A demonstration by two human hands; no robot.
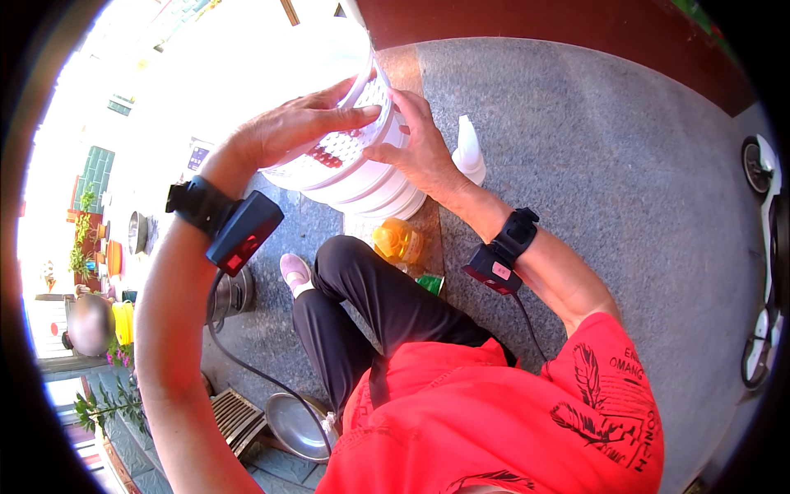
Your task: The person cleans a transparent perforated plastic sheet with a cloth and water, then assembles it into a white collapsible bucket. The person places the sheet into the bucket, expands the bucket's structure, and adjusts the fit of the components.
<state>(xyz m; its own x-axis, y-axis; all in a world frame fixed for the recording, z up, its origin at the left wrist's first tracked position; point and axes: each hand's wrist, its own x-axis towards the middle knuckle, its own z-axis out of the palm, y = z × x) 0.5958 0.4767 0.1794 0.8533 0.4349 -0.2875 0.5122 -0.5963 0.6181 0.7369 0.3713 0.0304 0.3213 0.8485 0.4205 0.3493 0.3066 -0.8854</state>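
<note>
A white round plastic basket with a perforated face [354,140] is tilted in front of me, with reddish patches showing through or on it. White ribbed plastic rings [370,194], like stacked tubs, show below it. My left hand [309,123] grips its rim from the left, thumb laid over the holes and fingertips partly behind the edge. On the right side, my right hand [424,156] has its fingertips at the rim and its thumb bent against the near side. Strong glare washes out the white part above, so its shape is hard to make out.
Beside the tubs stand a white bottle [468,152] and a bottle of orange liquid [397,241], with a green packet [430,284] nearby. A metal basin [284,412], a slatted wooden stool [237,418] and a metal pot [234,295] are at left. A scooter [771,189] stands far right.
</note>
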